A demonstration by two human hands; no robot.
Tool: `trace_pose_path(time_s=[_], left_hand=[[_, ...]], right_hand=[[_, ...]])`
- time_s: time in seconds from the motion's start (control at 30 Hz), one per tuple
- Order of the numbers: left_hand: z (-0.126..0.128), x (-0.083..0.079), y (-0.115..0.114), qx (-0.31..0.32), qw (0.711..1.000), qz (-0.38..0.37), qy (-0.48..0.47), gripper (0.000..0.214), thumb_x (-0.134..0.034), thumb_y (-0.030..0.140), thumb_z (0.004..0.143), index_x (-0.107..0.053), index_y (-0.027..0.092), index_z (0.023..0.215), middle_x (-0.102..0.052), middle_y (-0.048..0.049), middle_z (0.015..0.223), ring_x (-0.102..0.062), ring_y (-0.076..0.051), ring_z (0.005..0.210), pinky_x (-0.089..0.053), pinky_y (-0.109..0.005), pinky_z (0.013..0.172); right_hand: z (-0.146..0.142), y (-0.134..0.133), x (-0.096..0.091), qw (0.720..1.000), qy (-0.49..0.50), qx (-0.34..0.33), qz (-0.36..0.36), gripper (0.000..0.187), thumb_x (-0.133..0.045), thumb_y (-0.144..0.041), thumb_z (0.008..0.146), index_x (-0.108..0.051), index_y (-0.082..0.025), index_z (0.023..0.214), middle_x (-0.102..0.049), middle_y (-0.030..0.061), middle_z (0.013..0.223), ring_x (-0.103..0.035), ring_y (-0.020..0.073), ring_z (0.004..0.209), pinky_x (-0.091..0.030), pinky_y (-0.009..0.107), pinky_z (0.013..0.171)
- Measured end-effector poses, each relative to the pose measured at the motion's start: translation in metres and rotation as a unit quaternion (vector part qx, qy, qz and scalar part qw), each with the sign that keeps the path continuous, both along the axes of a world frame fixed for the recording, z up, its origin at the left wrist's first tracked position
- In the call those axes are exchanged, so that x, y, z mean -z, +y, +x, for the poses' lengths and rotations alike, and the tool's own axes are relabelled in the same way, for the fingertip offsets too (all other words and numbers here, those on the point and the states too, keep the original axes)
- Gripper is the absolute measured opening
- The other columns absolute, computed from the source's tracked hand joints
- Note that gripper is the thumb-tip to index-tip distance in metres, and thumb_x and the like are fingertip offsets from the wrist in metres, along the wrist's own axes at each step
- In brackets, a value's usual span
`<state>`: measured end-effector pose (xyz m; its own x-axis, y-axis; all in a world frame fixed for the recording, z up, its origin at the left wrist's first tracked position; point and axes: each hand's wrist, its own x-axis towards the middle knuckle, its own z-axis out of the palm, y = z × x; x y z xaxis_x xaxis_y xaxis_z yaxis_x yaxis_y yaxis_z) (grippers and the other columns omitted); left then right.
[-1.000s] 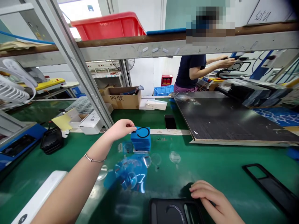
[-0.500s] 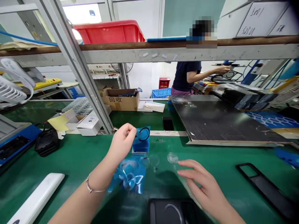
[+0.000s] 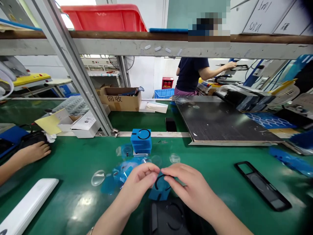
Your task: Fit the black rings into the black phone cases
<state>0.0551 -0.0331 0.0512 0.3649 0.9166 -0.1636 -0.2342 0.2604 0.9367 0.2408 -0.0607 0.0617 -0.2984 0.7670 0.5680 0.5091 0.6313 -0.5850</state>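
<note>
My left hand (image 3: 143,182) and my right hand (image 3: 187,187) meet in front of me, thumbs and fingers pinched at the top edge of a blue film sheet (image 3: 158,195) with a black ring on it. The sheet hangs below the fingertips, partly hidden by them. Just beneath lies a black phone case (image 3: 168,222) with a ring-shaped mark. Beyond my hands stands a stack of blue film sheets (image 3: 141,142), its top one also bearing a black ring. Crumpled blue film (image 3: 122,169) and clear round pieces (image 3: 98,178) are scattered to the left.
At the far left another person's hand (image 3: 35,152) rests by a black object. A long white object (image 3: 29,205) lies at left, a black frame-like case (image 3: 262,186) at right. Behind are a dark board (image 3: 227,120), a phone (image 3: 170,124), a cardboard box (image 3: 122,99) and a metal post (image 3: 80,71).
My left hand has come from the stack toward me with a blue film sheet. My right hand has moved in and pinches it too. Another person's hand has appeared at left.
</note>
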Motion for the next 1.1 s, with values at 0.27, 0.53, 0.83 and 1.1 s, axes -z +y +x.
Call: trace_pose_path(time_s=[0.27, 0.53, 0.83, 1.1], left_hand=[[0.007, 0.006, 0.002, 0.033, 0.996, 0.031, 0.076, 0.031, -0.074, 0.043, 0.070, -0.064, 0.016, 0.060, -0.050, 0.0020, 0.056, -0.039, -0.011, 0.056, -0.030, -0.023, 0.053], [-0.003, 0.018, 0.006, 0.032, 0.969, 0.093, 0.229, 0.031, -0.058, 0.045, 0.079, -0.060, 0.018, 0.064, -0.051, 0.0016, 0.056, -0.046, -0.013, 0.053, -0.037, -0.023, 0.050], [-0.051, 0.066, 0.060, -0.086, 0.826, 0.275, 0.484, 0.023, -0.055, 0.032, 0.083, -0.072, 0.017, 0.088, -0.070, -0.0184, 0.101, -0.056, -0.039, 0.110, -0.038, -0.055, 0.096], [-0.037, 0.036, -0.026, 0.256, 0.761, 0.410, 0.432, 0.094, -0.085, 0.055, 0.060, -0.051, 0.025, 0.142, -0.056, -0.0148, 0.142, -0.055, -0.038, 0.121, -0.042, -0.054, 0.103]], right_hand=[[0.007, -0.009, 0.006, 0.990, -0.095, -0.013, 0.102, 0.023, -0.053, -0.009, 0.097, -0.065, -0.016, 0.116, -0.076, 0.0064, 0.099, -0.072, 0.0171, 0.089, -0.058, 0.031, 0.079], [0.006, -0.013, 0.004, 0.974, -0.150, 0.005, 0.168, 0.018, -0.054, -0.010, 0.096, -0.069, -0.016, 0.102, -0.072, 0.0100, 0.098, -0.063, 0.0241, 0.104, -0.055, 0.038, 0.085], [0.044, -0.051, 0.021, 0.963, 0.134, 0.165, -0.166, 0.011, -0.067, -0.030, 0.089, -0.073, -0.027, 0.081, -0.072, 0.0068, 0.090, -0.070, 0.0227, 0.083, -0.059, 0.031, 0.067], [0.041, -0.071, 0.056, 0.871, 0.199, 0.170, -0.416, 0.026, -0.066, -0.041, 0.087, -0.048, -0.026, 0.098, -0.062, -0.0046, 0.065, -0.057, 0.0135, 0.057, -0.048, 0.024, 0.054]])
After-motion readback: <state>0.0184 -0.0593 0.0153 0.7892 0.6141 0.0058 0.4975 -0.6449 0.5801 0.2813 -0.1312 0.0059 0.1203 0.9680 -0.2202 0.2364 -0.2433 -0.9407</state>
